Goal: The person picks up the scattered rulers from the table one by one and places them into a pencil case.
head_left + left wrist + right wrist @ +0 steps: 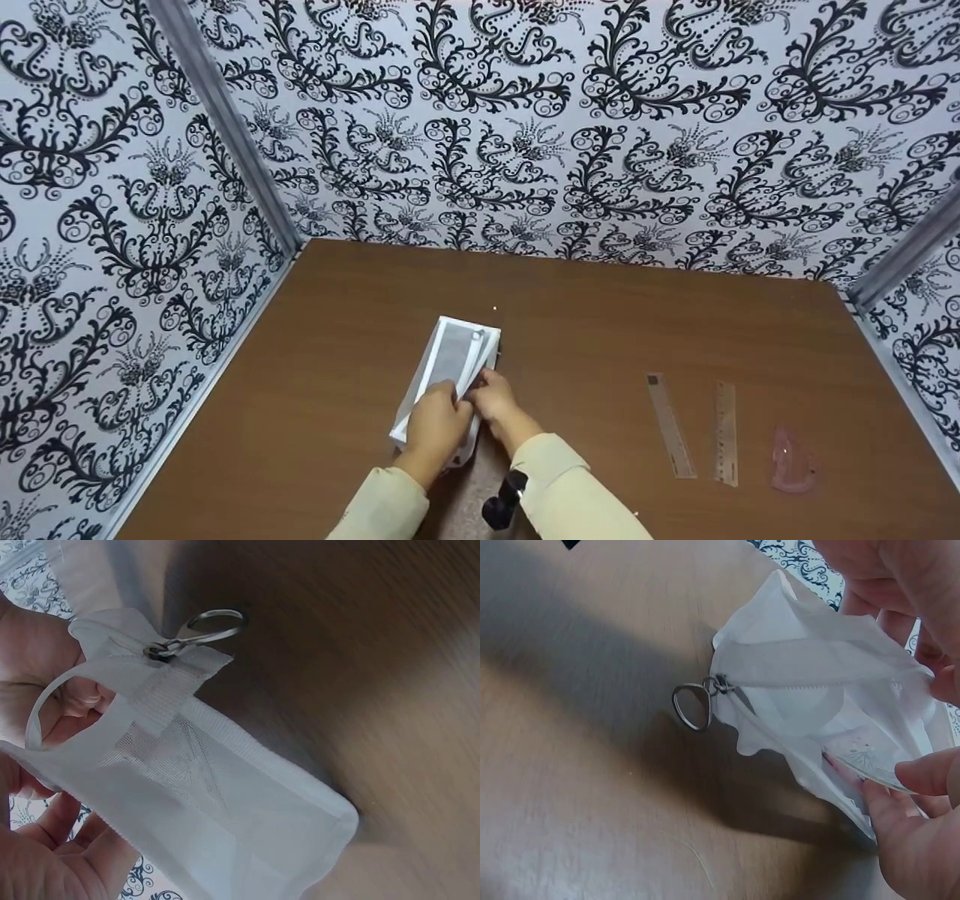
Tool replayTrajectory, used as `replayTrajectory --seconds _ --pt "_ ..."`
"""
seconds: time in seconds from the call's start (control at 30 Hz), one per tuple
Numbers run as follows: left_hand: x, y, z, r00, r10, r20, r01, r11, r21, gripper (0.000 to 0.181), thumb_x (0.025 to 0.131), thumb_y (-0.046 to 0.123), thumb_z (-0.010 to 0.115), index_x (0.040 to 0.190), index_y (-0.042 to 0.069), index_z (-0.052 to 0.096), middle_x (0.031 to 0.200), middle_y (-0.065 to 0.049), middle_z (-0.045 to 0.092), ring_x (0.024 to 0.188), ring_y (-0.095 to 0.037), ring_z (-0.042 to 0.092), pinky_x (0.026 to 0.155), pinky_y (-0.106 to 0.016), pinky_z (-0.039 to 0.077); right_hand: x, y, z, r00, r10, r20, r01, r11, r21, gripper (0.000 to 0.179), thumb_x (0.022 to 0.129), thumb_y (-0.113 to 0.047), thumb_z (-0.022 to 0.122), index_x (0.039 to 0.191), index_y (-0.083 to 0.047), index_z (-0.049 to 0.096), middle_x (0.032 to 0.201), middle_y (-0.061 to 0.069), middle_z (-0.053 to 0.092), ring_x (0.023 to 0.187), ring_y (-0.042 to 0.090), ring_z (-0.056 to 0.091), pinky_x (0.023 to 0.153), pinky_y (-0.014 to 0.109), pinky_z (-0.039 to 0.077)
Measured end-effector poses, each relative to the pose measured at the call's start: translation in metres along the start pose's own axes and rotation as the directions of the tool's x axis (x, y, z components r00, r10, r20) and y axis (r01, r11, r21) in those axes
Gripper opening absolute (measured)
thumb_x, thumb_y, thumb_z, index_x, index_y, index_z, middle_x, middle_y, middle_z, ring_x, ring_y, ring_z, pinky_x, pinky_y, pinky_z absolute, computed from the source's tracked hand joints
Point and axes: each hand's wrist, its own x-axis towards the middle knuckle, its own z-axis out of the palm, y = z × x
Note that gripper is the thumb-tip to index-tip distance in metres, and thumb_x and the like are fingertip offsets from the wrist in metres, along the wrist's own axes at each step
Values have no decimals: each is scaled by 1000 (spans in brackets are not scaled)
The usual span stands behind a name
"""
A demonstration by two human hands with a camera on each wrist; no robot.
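Note:
A white mesh zip pouch lies at a slant on the brown table, its zip partly undone and a metal ring hanging from the zip pull. My left hand grips the pouch by its near side, holding the mouth apart. At the opening, my right hand has its fingers inside the pouch's edge. In the right wrist view, its thumb and finger pinch a thin clear piece with a pinkish edge, partly within the pouch. Mesh and fingers hide most of that piece, so its kind is unclear.
Two clear rulers, a left ruler and a right ruler, lie on the table to the right. Beside them is a pink translucent protractor. Patterned walls border the table at the back and sides.

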Motion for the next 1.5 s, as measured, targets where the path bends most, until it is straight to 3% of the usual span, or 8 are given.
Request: replayTrajectory --seconds 0.37,0.57,0.9,1.17,1.5 --pt "0 -2 0 1000 8 -26 -8 1000 12 21 73 9 63 65 9 44 62 -6 49 51 -23 47 49 -41 41 -1 -2 0 997 -68 25 69 995 -70 41 72 12 51 112 12 59 107 21 61 98 28 53 83 32 45" --pt "1 -2 0 999 20 -33 -20 1000 10 21 73 8 64 65 9 44 62 -6 49 51 -24 48 49 -42 42 -1 -3 -1 997 -74 -1 74 994 -86 33 72 11 51 103 11 62 98 19 62 89 25 54 75 30 46" --pt "0 -2 -1 1000 25 -13 -25 1000 13 20 74 9 64 66 9 46 62 -5 49 52 -23 48 50 -40 42 -1 -1 -4 999 -26 25 26 1000 -3 33 73 9 54 105 12 63 96 16 64 77 18 53 65 24 45" --pt "-1 0 -6 1000 7 4 -7 1000 9 23 76 6 62 65 10 41 62 -2 43 51 -18 41 47 -34 37 2 -3 -7 998 -56 -3 56 997 -54 36 75 11 48 108 13 62 82 6 58 65 13 48 59 21 41" --pt "0 0 -3 1000 7 -24 -7 1000 21 22 75 7 64 65 9 44 62 -3 46 52 -20 44 48 -37 39 -1 -6 -6 999 -32 17 32 999 -22 31 76 10 50 104 15 64 91 16 64 72 15 52 63 22 43"
